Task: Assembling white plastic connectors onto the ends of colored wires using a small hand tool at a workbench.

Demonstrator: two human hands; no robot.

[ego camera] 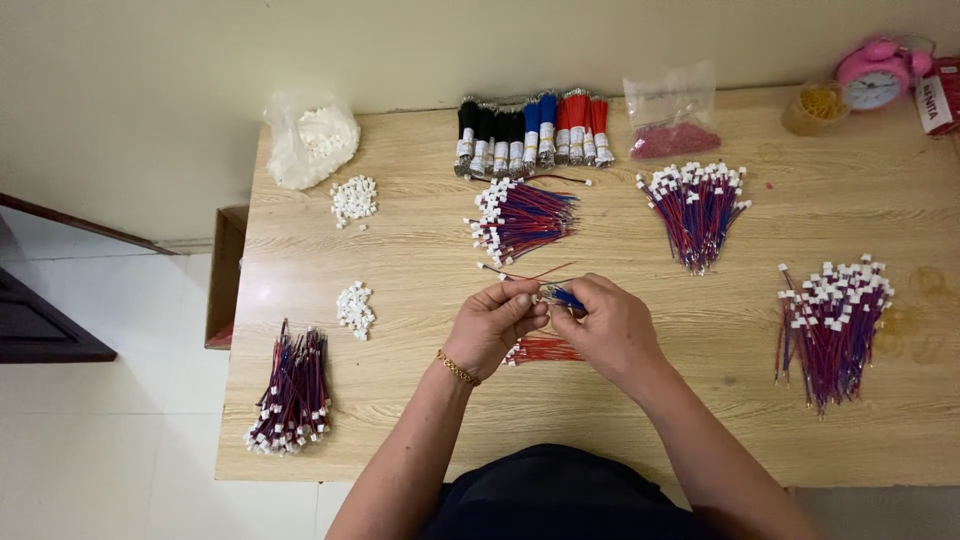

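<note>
While the left hand [492, 322] and right hand [607, 325] pinch thin red and blue wires [556, 295] above the table's [420, 400] near middle, these look light and bendy, best gripped close to the ends.

We saw bare forearms, a thin gold bracelet [457, 368] on the left wrist, and dark clothing [560, 495] below.
</note>
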